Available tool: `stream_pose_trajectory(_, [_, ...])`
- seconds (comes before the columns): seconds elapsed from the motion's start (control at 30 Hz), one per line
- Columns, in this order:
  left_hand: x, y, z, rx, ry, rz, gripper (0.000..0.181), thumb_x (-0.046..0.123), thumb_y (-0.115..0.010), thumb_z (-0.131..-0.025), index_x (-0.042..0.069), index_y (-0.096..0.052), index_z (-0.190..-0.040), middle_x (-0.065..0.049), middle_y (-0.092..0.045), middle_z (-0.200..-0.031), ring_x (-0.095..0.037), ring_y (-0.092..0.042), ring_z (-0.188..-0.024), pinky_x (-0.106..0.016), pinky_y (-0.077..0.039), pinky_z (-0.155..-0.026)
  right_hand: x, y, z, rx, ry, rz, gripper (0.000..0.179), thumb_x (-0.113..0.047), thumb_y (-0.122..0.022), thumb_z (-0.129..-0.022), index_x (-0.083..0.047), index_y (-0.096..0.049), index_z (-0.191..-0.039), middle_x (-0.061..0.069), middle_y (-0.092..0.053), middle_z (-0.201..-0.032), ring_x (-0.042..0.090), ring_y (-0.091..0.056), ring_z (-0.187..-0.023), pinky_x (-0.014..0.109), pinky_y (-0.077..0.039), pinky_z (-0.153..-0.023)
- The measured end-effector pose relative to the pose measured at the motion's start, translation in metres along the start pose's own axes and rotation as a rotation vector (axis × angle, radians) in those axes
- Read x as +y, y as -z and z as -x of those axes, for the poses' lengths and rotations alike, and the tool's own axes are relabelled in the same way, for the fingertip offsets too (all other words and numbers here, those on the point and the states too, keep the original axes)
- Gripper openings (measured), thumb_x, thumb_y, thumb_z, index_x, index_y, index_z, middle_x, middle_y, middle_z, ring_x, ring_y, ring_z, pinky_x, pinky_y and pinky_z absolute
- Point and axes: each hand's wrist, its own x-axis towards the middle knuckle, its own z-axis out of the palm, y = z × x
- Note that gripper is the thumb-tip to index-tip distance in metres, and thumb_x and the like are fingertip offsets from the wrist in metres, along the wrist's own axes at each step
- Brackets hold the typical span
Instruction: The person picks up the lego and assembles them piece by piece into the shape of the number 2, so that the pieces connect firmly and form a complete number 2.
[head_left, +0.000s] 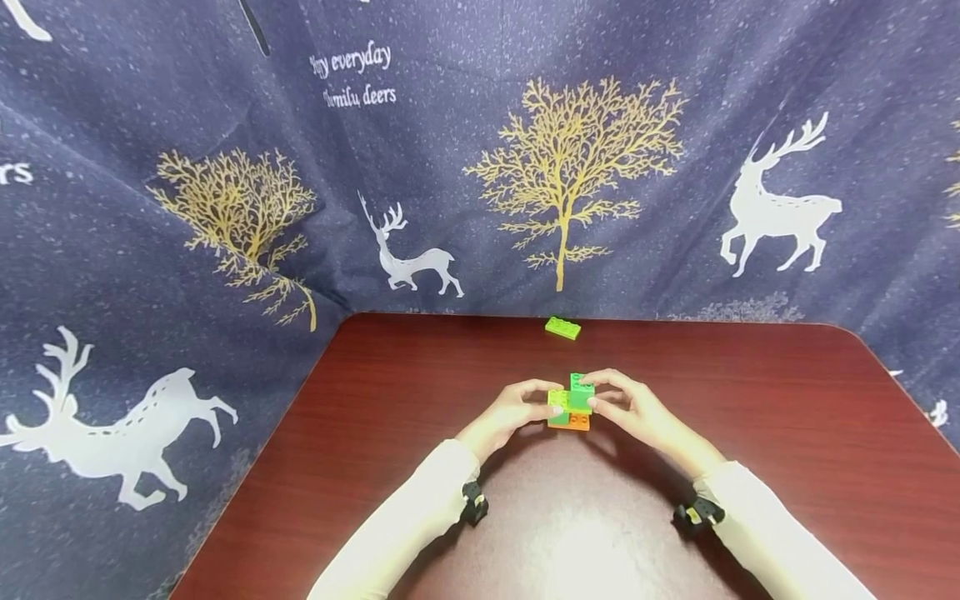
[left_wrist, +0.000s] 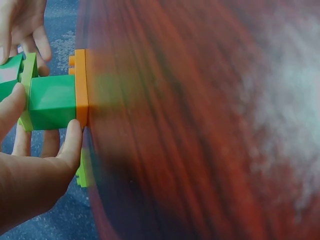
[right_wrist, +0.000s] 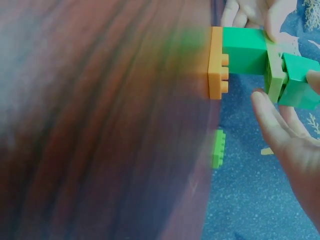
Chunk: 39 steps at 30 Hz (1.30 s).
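On the table (head_left: 420,375), left hand (head_left: 507,412) grips, right hand (head_left: 634,405) pinches stacked bricks (head_left: 577,402).

From the left wrist we see the left hand (left_wrist: 35,177) gripping a stack (left_wrist: 52,95), one fingertip where the green block (left_wrist: 50,112) meets the orange plate (left_wrist: 81,92), another at the lime plate (left_wrist: 28,112); the orange plate sits against the table (left_wrist: 190,120), its bare studs facing away; we find a second green block (left_wrist: 11,70) beyond the lime plate, a fingertip of the right hand (left_wrist: 25,22) at it; near the table's edge we see another lime plate (left_wrist: 82,172).
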Motion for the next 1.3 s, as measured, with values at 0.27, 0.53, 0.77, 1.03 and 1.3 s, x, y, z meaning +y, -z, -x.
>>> stream_pose_trajectory(0.27, [-0.001, 0.000, -0.003, 0.005, -0.006, 0.000, 0.038, 0.003, -0.075, -0.080, 0.005, -0.067, -0.118, -0.008, -0.066, -0.113, -0.013, -0.065, -0.084, -0.026, -0.050, -0.081, 0.000, 0.002, -0.002, -0.010, -0.075, -0.066, 0.029, 0.008, -0.065, -0.086, 0.002, -0.061, -0.114, 0.023, -0.060, -0.115, 0.031, -0.066, -0.089, 0.028, -0.055, -0.080])
stream_pose_trajectory(0.53, [-0.001, 0.000, -0.002, 0.005, 0.003, 0.008, 0.038, 0.003, -0.075, -0.080, 0.004, -0.067, -0.117, -0.008, -0.067, -0.110, -0.014, -0.065, -0.085, -0.026, -0.049, -0.081, 0.002, 0.004, -0.003, -0.023, -0.089, -0.084, 0.026, 0.009, -0.066, -0.085, 0.003, -0.062, -0.109, 0.026, -0.062, -0.112, 0.032, -0.067, -0.088, 0.028, -0.055, -0.078])
stream_pose_trajectory(0.77, [-0.002, 0.000, -0.003, 0.014, 0.005, -0.004, 0.038, 0.004, -0.075, -0.080, 0.005, -0.067, -0.117, -0.008, -0.069, -0.105, -0.014, -0.065, -0.084, -0.027, -0.051, -0.080, 0.001, 0.004, -0.003, -0.019, -0.120, -0.102, 0.024, 0.006, -0.067, -0.085, 0.002, -0.063, -0.109, 0.026, -0.062, -0.113, 0.037, -0.066, -0.088, 0.031, -0.056, -0.076])
stream_pose_trajectory(1.03, [0.000, 0.001, -0.003, 0.011, 0.007, -0.014, 0.038, 0.004, -0.075, -0.080, 0.005, -0.067, -0.117, -0.009, -0.068, -0.105, -0.015, -0.065, -0.084, -0.030, -0.051, -0.081, -0.005, 0.009, -0.009, -0.049, -0.039, 0.048, 0.026, 0.005, -0.069, -0.084, -0.002, -0.065, -0.108, 0.018, -0.066, -0.108, 0.028, -0.065, -0.095, 0.036, -0.054, -0.083])
stream_pose_trajectory(1.3, [0.002, 0.001, -0.001, 0.005, 0.013, -0.022, 0.038, 0.004, -0.075, -0.080, 0.005, -0.067, -0.117, -0.009, -0.068, -0.105, -0.015, -0.065, -0.084, -0.028, -0.050, -0.080, -0.009, 0.010, -0.015, -0.057, -0.038, 0.046, 0.022, 0.007, -0.068, -0.084, 0.001, -0.067, -0.106, 0.017, -0.065, -0.105, 0.026, -0.066, -0.091, 0.033, -0.055, -0.078])
